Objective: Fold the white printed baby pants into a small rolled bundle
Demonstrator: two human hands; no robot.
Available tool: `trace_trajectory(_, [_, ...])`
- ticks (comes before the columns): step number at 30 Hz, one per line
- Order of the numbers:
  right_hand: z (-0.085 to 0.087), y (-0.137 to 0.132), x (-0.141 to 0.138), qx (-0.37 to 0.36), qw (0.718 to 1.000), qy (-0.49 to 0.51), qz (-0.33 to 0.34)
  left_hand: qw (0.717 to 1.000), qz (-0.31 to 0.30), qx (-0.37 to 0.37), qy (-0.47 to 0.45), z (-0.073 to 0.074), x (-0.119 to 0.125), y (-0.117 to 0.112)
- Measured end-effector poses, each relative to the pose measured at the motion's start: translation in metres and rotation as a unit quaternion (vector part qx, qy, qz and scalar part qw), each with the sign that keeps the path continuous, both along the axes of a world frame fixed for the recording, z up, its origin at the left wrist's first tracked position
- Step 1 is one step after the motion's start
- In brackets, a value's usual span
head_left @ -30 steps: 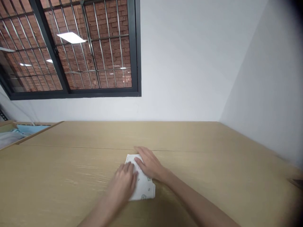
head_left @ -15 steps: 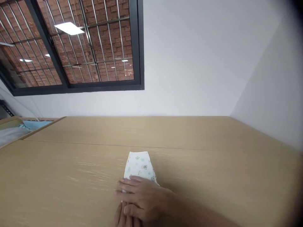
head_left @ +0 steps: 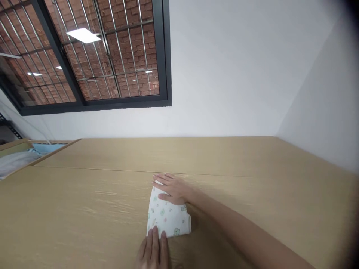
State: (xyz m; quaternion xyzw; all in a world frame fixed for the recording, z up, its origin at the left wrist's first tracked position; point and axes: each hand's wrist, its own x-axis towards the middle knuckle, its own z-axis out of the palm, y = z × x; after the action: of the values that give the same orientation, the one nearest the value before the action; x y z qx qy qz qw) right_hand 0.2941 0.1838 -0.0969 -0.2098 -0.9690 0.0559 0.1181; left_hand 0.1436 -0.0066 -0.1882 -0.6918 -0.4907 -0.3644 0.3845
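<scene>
We've got the white printed cloth point(head_left: 168, 218) flat on the tan table point(head_left: 84, 220), lower ctr of frame. Our R hand point(head_left: 172, 189) is palm-down across its top end, fingers extended, slightly spread, no grip. Our L hand point(head_left: 153, 249), btm ctr: fingers straight, tips on cloth's btm edge, nothing grasped.

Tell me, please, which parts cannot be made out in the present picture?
Head view: far end of the patterned cloth, partly hidden beneath the right hand.
Head view: wrist of the left hand, cut off by the bottom edge.
Head view: cloth's underside, hidden against the table.
</scene>
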Motion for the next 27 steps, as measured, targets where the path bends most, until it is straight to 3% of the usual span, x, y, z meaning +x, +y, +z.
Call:
trace_trajectory(5, [0.007,0.019,0.012,-0.018,0.998,0.002,-0.058,0.994,-0.028,0.010,0.104,0.016,-0.014,0.001])
trace_trajectory(8, [0.019,0.010,0.015,0.011,0.997,0.029,-0.078,0.994,-0.041,-0.015,0.105,0.021,-0.019,0.000])
trace_trajectory(11, [0.032,-0.023,0.016,0.015,0.997,0.039,-0.067,0.990,-0.052,-0.045,0.121,0.023,-0.022,0.001])
trace_trajectory(17, [0.034,-0.112,0.038,-0.129,0.991,0.002,-0.025,0.973,-0.084,-0.119,0.177,0.027,-0.035,0.005])
trace_trajectory(19, [0.030,-0.126,0.048,-0.149,0.988,-0.001,-0.034,0.968,-0.105,-0.148,0.176,0.037,-0.038,0.006])
trace_trajectory(24, [0.020,-0.133,0.063,-0.153,0.985,0.026,-0.076,0.930,-0.166,-0.309,0.107,0.081,-0.049,0.012])
trace_trajectory(27, [0.016,-0.133,0.062,-0.140,0.984,0.059,-0.094,0.920,-0.192,-0.330,0.093,0.096,-0.055,0.016])
